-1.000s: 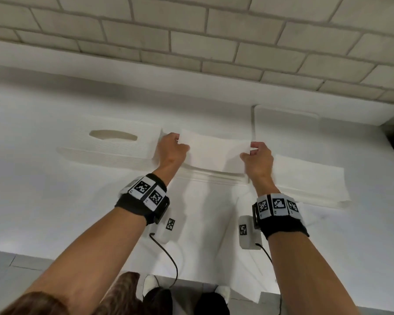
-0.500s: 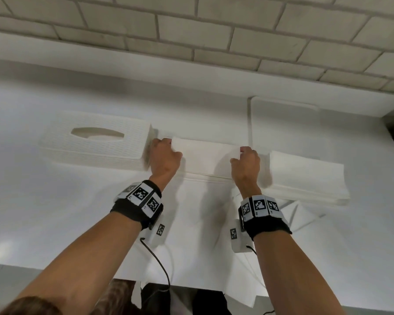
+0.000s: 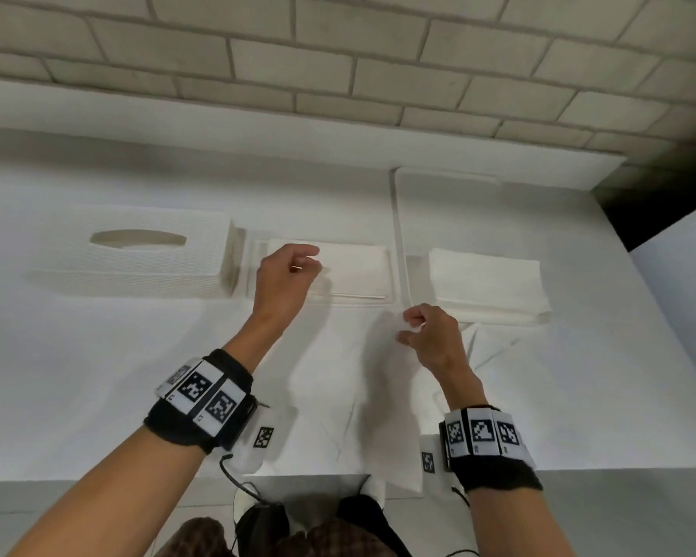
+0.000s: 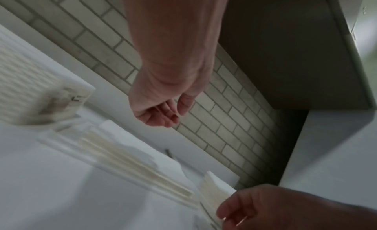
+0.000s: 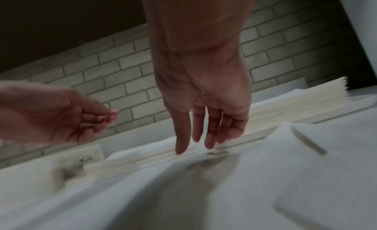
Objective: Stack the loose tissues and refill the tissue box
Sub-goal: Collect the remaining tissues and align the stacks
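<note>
The middle stack of tissues (image 3: pixel 340 271) lies flat on the white table (image 3: pixel 97 355), just beside the right end of the tissue box (image 3: pixel 133 255), whose oval slot faces up. A moment ago both hands pinched the ends of a tissue and laid it down on this stack; now both have let go and lifted clear, so that sheet counts as placed.

The left hand (image 3: pixel 288 275) hovers over the left part of the stack, fingers loosely curled with nothing in them, as the left wrist view also shows. The right hand (image 3: pixel 430 335) has drawn back toward the person and hangs above the crumpled loose tissues (image 3: pixel 350 396) spread along the near side of the table, fingers slack and apart, holding nothing; the right wrist view shows the fingertips (image 5: pixel 210 144) just above the sheet, and I cannot tell whether they touch it.

A second, thicker stack of tissues (image 3: pixel 487 283) sits further right, well apart from the box, partly on a flat white tray (image 3: pixel 447 182) by the brick wall (image 3: pixel 338 54).

Judging from this, stacking is partway done: loose sheets remain, the right hand looks set to take the next one, and the box is not yet refilled
</note>
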`<state>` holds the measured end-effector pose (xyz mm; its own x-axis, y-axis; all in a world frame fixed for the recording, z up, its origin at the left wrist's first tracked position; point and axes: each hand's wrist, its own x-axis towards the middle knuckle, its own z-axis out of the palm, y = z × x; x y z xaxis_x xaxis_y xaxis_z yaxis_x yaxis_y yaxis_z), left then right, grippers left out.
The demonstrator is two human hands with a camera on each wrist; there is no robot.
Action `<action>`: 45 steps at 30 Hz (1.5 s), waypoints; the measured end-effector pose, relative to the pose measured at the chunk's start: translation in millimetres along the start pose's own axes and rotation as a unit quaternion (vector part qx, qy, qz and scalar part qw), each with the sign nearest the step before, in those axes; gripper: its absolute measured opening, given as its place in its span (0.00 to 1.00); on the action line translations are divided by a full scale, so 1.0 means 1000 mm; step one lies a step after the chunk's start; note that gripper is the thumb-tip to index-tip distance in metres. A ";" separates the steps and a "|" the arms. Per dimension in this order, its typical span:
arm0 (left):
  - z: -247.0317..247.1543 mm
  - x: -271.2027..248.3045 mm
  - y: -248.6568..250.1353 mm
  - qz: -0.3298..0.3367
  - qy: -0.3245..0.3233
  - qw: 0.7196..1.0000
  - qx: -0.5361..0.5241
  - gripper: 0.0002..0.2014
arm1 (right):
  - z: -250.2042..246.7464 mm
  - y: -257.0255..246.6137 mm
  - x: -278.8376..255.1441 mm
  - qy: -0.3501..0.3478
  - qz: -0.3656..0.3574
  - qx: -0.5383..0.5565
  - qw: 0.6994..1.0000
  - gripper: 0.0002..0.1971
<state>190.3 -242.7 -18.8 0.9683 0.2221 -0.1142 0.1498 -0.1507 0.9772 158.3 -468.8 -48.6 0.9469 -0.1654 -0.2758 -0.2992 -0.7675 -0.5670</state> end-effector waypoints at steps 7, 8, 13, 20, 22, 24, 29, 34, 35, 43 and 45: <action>0.027 -0.035 -0.009 -0.024 -0.148 0.989 0.007 0.10 | 0.012 0.002 -0.007 -0.049 -0.029 -0.156 0.986 0.26; 0.029 -0.037 -0.011 -0.028 -0.146 0.989 0.007 0.10 | 0.011 0.001 -0.007 -0.051 -0.037 -0.156 0.986 0.24; 0.034 -0.047 -0.024 -0.048 -0.156 0.987 0.014 0.14 | 0.003 -0.003 -0.008 -0.057 -0.076 -0.029 0.995 0.09; 0.037 -0.050 -0.028 -0.041 -0.205 0.975 0.079 0.19 | -0.019 -0.035 -0.016 -0.074 -0.150 0.186 0.968 0.11; 0.032 -0.048 -0.021 -0.035 -0.181 0.982 0.052 0.13 | -0.024 -0.038 -0.014 -0.050 -0.141 0.200 0.968 0.16; 0.024 -0.047 -0.012 -0.030 -0.154 0.988 0.010 0.11 | -0.027 -0.035 -0.014 -0.024 -0.127 0.235 0.963 0.24; 0.006 -0.040 0.006 -0.037 -0.104 0.989 -0.096 0.09 | -0.025 -0.034 -0.022 -0.071 -0.076 0.392 0.914 0.12; 0.001 -0.038 0.007 -0.050 -0.090 0.988 -0.115 0.15 | -0.018 -0.046 -0.025 -0.032 -0.063 0.431 0.900 0.03; 0.001 -0.039 0.007 -0.058 -0.095 0.986 -0.126 0.16 | -0.018 -0.048 -0.026 -0.029 -0.058 0.441 0.895 0.04; 0.000 -0.041 0.012 -0.077 -0.112 0.973 -0.184 0.15 | -0.025 -0.033 -0.035 -0.035 -0.044 0.425 0.903 0.06; 0.001 -0.040 0.016 -0.078 -0.121 0.970 -0.194 0.15 | -0.037 -0.015 -0.036 -0.015 -0.031 0.410 0.911 0.07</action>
<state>154.5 -255.3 1.1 0.9655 -0.0264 -0.2591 0.2573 0.2520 0.9329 132.8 -474.0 -1.6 0.9649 -0.1115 -0.2376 -0.2444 -0.0517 -0.9683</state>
